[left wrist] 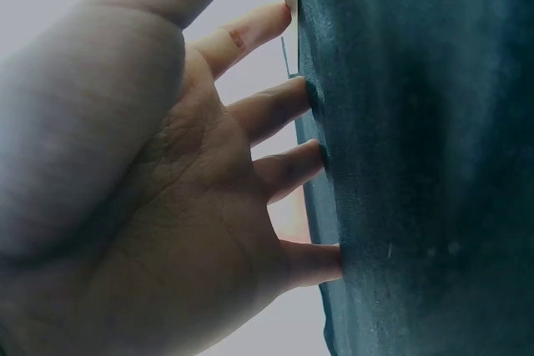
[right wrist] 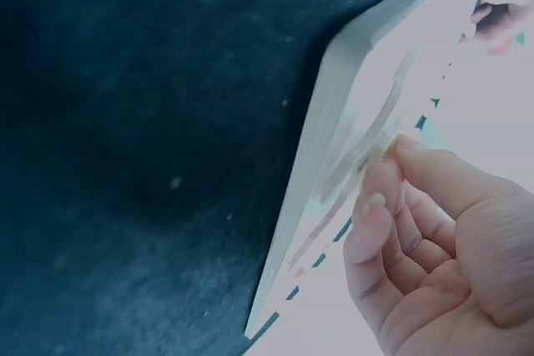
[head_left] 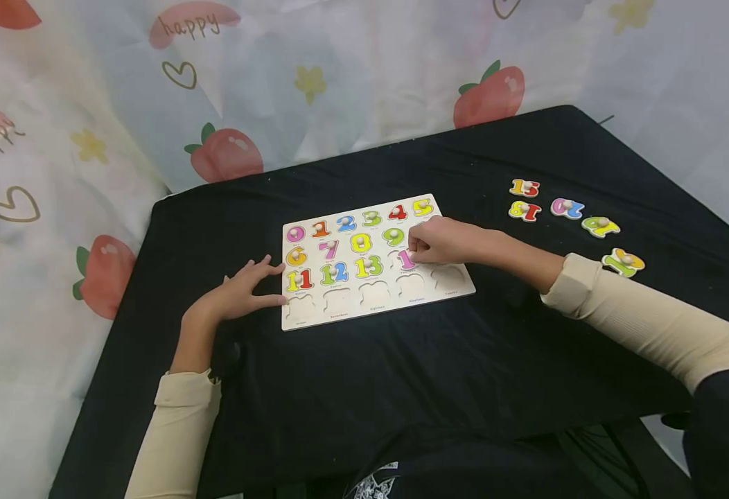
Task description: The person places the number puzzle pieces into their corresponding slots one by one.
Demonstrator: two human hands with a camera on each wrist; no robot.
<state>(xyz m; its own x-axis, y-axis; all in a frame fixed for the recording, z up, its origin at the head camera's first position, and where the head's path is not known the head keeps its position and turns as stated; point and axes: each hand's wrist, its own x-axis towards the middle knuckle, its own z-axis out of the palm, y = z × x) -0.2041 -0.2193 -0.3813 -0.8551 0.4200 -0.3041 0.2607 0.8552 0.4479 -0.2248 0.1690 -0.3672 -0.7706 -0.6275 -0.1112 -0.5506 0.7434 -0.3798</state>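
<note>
In the head view, a pale wooden number puzzle board (head_left: 339, 310) lies on the black-covered table, with colourful knobbed numbers filling its upper rows. My left hand (head_left: 235, 292) is at the board's left edge, fingers spread, thumb and index fingertips on the rim. The left wrist view shows that palm (left wrist: 192, 206) and its extended fingers. Over the third row, my right hand (head_left: 441, 240) pinches a pink number piece (head_left: 406, 260); a 1 shows, and the fingers hide the rest. In the right wrist view, thumb and bent index finger of the hand (right wrist: 434, 248) meet close above the board (right wrist: 355, 56).
Several loose number pieces lie right of the board, among them a 15 (head_left: 524, 188), an 18 (head_left: 524, 211) and a pink-and-blue 20 (head_left: 567, 208). Vacant recesses (head_left: 337, 301) line the board's bottom row. A fruit-patterned curtain (head_left: 364, 76) hangs behind the table.
</note>
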